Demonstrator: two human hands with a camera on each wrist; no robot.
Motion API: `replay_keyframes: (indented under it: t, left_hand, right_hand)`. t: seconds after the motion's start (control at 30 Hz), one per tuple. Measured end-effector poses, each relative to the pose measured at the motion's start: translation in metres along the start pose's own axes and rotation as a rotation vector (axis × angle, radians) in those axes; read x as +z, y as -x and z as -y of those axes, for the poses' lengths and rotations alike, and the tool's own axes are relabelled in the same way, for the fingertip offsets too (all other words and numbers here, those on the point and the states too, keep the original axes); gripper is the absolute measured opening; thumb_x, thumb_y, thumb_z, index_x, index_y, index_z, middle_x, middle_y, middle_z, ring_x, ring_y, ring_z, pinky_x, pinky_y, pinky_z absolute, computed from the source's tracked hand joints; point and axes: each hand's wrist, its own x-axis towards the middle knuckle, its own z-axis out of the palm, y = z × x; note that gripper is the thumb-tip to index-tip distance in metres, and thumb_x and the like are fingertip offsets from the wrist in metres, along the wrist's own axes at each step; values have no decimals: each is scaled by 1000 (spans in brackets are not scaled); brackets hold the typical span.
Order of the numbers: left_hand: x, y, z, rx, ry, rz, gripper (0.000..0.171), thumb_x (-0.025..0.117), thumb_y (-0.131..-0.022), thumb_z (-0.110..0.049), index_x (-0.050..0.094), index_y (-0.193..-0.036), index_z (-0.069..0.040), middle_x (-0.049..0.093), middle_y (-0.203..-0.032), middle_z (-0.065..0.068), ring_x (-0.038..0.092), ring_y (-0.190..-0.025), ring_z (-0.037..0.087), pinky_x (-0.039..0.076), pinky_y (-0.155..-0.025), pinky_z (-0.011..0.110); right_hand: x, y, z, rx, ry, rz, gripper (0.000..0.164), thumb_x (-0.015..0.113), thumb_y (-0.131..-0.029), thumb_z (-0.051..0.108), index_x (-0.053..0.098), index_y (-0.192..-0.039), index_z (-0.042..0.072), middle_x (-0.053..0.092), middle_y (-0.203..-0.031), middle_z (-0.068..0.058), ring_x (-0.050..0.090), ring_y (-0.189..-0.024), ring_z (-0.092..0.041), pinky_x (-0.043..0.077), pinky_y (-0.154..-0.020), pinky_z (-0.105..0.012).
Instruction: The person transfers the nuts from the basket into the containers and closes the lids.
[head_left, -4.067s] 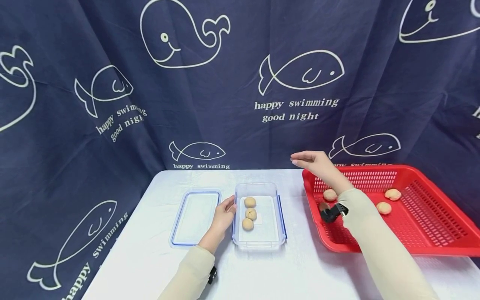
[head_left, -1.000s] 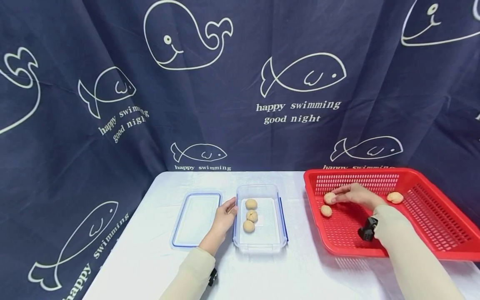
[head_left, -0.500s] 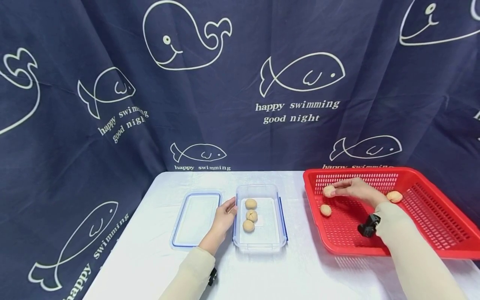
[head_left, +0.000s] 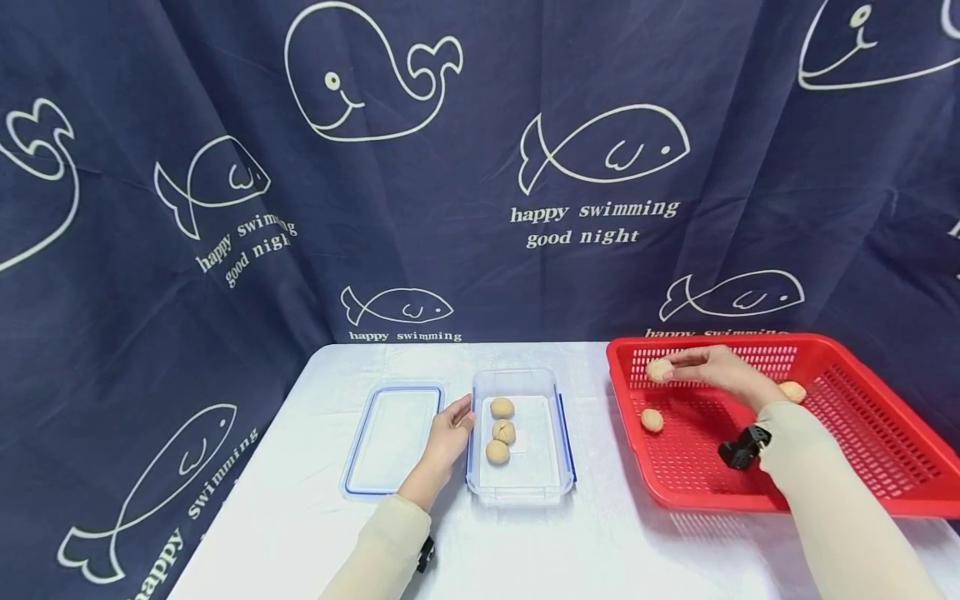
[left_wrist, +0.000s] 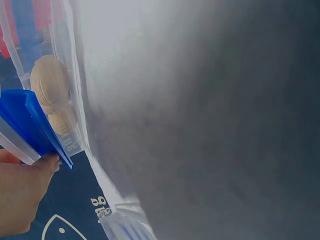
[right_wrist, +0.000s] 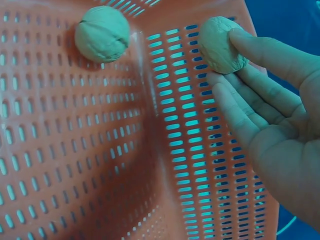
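Fingers [right_wrist: 235, 112] of the right hand [head_left: 723, 371] pinch a walnut [head_left: 658, 371]; clear box [head_left: 536, 467], touched by left hand [head_left: 447, 433], lies well left.

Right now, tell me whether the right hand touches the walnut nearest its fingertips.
Touching: the right wrist view shows the right hand pinching the walnut between thumb and fingers.

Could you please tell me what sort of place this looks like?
Probably a staged filming corner: a dark printed curtain hangs behind a white table, and a black device sits at each wrist.
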Motion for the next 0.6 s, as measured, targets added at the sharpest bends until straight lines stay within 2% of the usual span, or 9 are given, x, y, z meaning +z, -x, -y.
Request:
replay_keyframes:
  t: [0.2, 0.33, 0.47, 0.6]
  left_hand:
    - [0, -12, 20, -1, 8, -11, 43, 46, -99, -2, 39, -140, 10, 42, -142, 29, 40, -133, 39, 35, -112, 45]
    - [0, -17, 27, -8, 4, -21, 44, 46, -99, -4, 40, -141, 7, 43, -142, 27, 41, -133, 37, 35, -112, 44]
    - [1, -17, 27, -8, 3, -20, 44, 46, -99, -4, 39, -141, 7, 43, -143, 27, 40, -133, 37, 35, -112, 44]
    - [1, -16, 26, -11, -1, -16, 44, 46, -99, -4, 39, -141, 7, 42, -143, 27, 40, -134, 38, 34, -112, 44]
  right_hand:
    - [-7, 4, 7, -17, 18, -36, 61, 70, -86, 39, 57, -130, -1, 62, -124, -20, 53, -115, -35, 51, -86, -32]
    - [-9, 4, 12, -24, 7, -66, 61, 69, -87, 38, 56, -131, -2, 60, -127, -23, 52, -117, -35, 49, -89, -34]
    - [-10, 4, 18, -21, -61, -78, 62, 70, -88, 36, 53, -134, -2, 58, -129, -23, 55, -110, -12, 46, -95, -37]
    - [-10, 5, 28, -44, -95, -109, 61, 70, -88, 35, 54, -134, -1, 59, -128, -21, 52, -94, 10, 47, -89, -23]
